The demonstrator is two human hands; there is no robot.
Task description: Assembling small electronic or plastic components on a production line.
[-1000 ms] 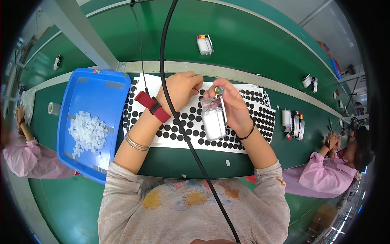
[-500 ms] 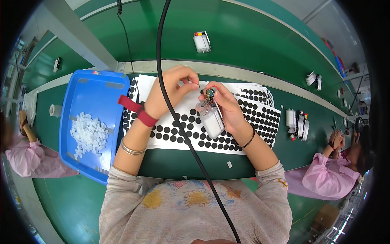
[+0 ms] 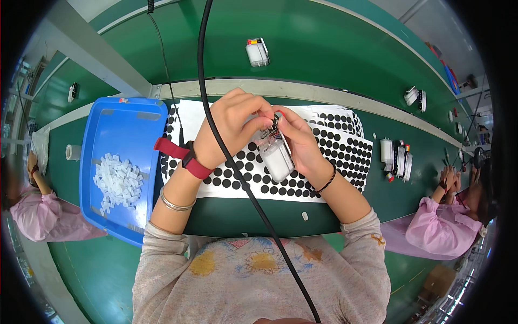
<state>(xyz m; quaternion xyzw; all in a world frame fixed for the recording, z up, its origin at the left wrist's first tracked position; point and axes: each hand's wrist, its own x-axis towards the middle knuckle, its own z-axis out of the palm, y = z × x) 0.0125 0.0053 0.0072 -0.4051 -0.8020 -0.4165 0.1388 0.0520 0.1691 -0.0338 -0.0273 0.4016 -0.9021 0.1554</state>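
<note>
Above the white sheets, my right hand [image 3: 301, 141] grips a small electronic device with a white casing [image 3: 278, 163], tilted with its upper end away from me. Thin wires and a clear part [image 3: 265, 142] show at its upper half, beside the casing. My left hand [image 3: 237, 123] is closed in a pinch at that upper end, thumb and fingertips against a small dark part there. Whatever is between those fingertips is hidden. Under both hands lie sheets of black round stickers [image 3: 345, 156].
On the left stands a blue tray [image 3: 124, 139] with a heap of small translucent white pieces [image 3: 118, 181]. Similar white devices [image 3: 396, 158] lie to the right, another [image 3: 257, 52] beyond the rail. A black cable [image 3: 232, 162] hangs across the view. People in pink [image 3: 440, 229] sit on both sides.
My left hand has moved right, its pinched fingers now at the device's upper end, where they were apart from it. The round part that showed there is now mostly covered.
</note>
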